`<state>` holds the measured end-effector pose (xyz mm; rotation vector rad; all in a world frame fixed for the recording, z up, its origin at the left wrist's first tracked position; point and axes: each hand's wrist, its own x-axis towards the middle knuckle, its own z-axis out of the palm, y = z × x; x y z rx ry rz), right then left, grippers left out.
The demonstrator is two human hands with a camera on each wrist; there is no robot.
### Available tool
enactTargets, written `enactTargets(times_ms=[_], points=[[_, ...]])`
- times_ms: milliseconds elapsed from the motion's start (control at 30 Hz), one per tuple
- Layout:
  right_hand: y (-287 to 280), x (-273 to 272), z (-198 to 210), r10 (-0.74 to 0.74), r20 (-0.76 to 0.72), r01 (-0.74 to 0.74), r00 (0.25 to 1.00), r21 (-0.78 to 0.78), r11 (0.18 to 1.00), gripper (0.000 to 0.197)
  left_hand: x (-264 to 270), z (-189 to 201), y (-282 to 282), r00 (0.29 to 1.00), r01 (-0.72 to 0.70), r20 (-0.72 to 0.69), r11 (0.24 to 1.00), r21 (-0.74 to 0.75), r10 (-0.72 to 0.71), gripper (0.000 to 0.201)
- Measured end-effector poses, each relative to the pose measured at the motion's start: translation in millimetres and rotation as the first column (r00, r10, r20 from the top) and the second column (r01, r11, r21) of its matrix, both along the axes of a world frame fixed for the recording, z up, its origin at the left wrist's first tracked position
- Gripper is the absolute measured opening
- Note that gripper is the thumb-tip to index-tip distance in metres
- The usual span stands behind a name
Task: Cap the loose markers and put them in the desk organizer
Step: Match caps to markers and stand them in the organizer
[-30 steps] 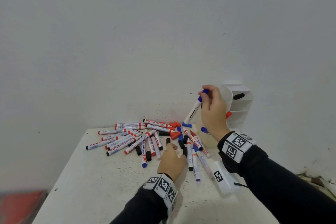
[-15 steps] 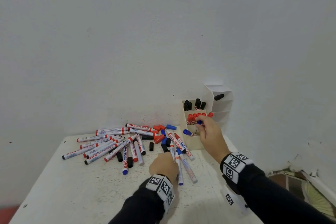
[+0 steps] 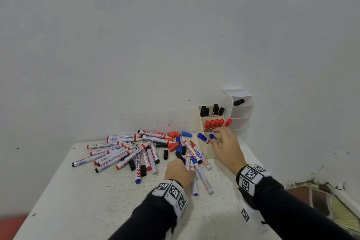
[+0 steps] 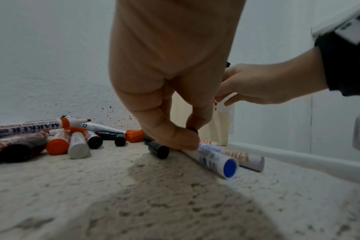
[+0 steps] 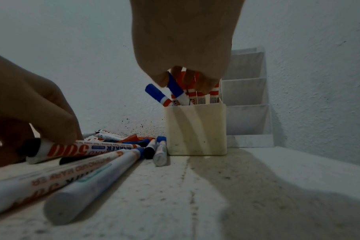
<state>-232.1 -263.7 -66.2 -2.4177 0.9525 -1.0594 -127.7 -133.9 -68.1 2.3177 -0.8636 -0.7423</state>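
Blue-capped marker [image 3: 212,137] stands in the front compartment of the desk organizer [image 3: 209,153], just under my right hand [image 3: 226,148]; in the head view that hand's fingers are spread and relaxed over it, gripping nothing that I can see. My left hand [image 3: 178,170] is curled down on the loose markers [image 3: 120,154] fanned out to its left and ahead of it, with loose caps [image 3: 173,146] scattered between the hands. Left wrist view: thumb and fingers [image 4: 175,138] pinch a white barrel with a blue end plug [image 4: 230,166], flat on the tabletop [image 4: 134,203]. Right wrist view: fingertips [image 5: 208,84] hover at the tops of the stored markers, one blue cap [image 5: 176,88] leaning against them; contact uncertain. Judgement: to do this step well, let the dropped marker settle fully before drawing the right hand clear, lift straight up so as not to tip neighbours, and pick a blue cap matching the left hand's barrel.
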Motion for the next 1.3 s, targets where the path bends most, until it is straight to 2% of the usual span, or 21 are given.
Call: enactTargets(times_ms=[67, 133, 200, 300, 400, 467, 533, 633, 733, 800, 867, 933, 1000, 1067, 1167, 1300], points=[[7, 0, 0, -0.045, 0.112, 0.057, 0.993, -0.103, 0.993, 0.014, 3, 2, 6, 0.999, -0.013, -0.048, 1.0, -0.009, 0.012, 0.019], [17, 2, 1, -0.01, 0.202, 0.046, 0.979, -0.175, 0.984, 0.015, 7, 5, 12, 0.996, -0.022, -0.089, 1.0, -0.007, 0.021, 0.022], [30, 7, 0, 0.054, 0.221, -0.008, 0.974, -0.201, 0.979, 0.022, 12, 6, 20, 0.991, -0.045, -0.127, 0.999, -0.028, 0.041, 0.027], [47, 17, -4, 0.137, 0.187, -0.113, 0.973, -0.134, 0.985, 0.013, 21, 8, 32, 0.983, -0.095, -0.164, 0.994, -0.061, 0.084, 0.027], [60, 30, -6, 0.192, 0.021, -0.192, 0.981, 0.023, 0.981, 0.014, 31, 9, 44, 0.97, -0.159, -0.198, 0.983, -0.092, 0.138, 0.026], [64, 38, -8, 0.181, -0.154, -0.161, 0.971, 0.134, 0.978, 0.013, 39, 9, 52, 0.971, -0.17, -0.188, 0.979, -0.109, 0.148, 0.032], [67, 46, -10, 0.168, -0.339, -0.102, 0.926, 0.203, 0.974, 0.017, 47, 10, 60, 0.986, -0.136, -0.108, 0.987, -0.089, 0.127, 0.034], [72, 55, -12, 0.159, -0.538, -0.053, 0.828, 0.206, 0.977, 0.025, 53, 13, 71, 0.995, -0.092, -0.031, 0.992, -0.081, 0.09, 0.034], [77, 61, -14, 0.157, -0.62, -0.064, 0.769, 0.17, 0.983, 0.029, 64, 10, 79, 0.999, -0.039, 0.002, 0.999, -0.034, 0.039, 0.038], [78, 63, -15, 0.141, -0.639, -0.07, 0.756, 0.136, 0.988, 0.028, 70, 7, 84, 0.999, -0.034, -0.01, 0.998, -0.049, 0.034, 0.037], [80, 65, -16, 0.134, -0.639, -0.069, 0.758, 0.125, 0.99, 0.028, 75, 2, 88, 0.995, -0.07, -0.075, 0.993, -0.092, 0.064, 0.035], [81, 67, -16, 0.148, -0.574, -0.069, 0.805, 0.157, 0.985, 0.027, 81, -3, 87, 0.989, -0.096, -0.122, 0.986, -0.14, 0.079, 0.028], [82, 70, -15, 0.169, -0.41, -0.089, 0.896, 0.208, 0.974, 0.023, 81, -6, 90, 0.997, -0.058, -0.063, 0.99, -0.125, 0.05, 0.02], [83, 74, -12, 0.205, -0.253, -0.142, 0.946, 0.248, 0.958, 0.022, 81, -7, 91, 0.999, -0.032, -0.044, 0.994, -0.108, 0.027, 0.018], [81, 76, -8, 0.207, -0.176, -0.155, 0.962, 0.272, 0.95, 0.027, 81, -7, 91, 1.0, -0.016, 0.009, 0.993, -0.117, 0.017, 0.017], [80, 77, -8, 0.232, -0.192, -0.173, 0.954, 0.283, 0.943, 0.03, 79, -7, 92, 0.999, 0.013, 0.034, 0.991, -0.13, -0.008, 0.021]])
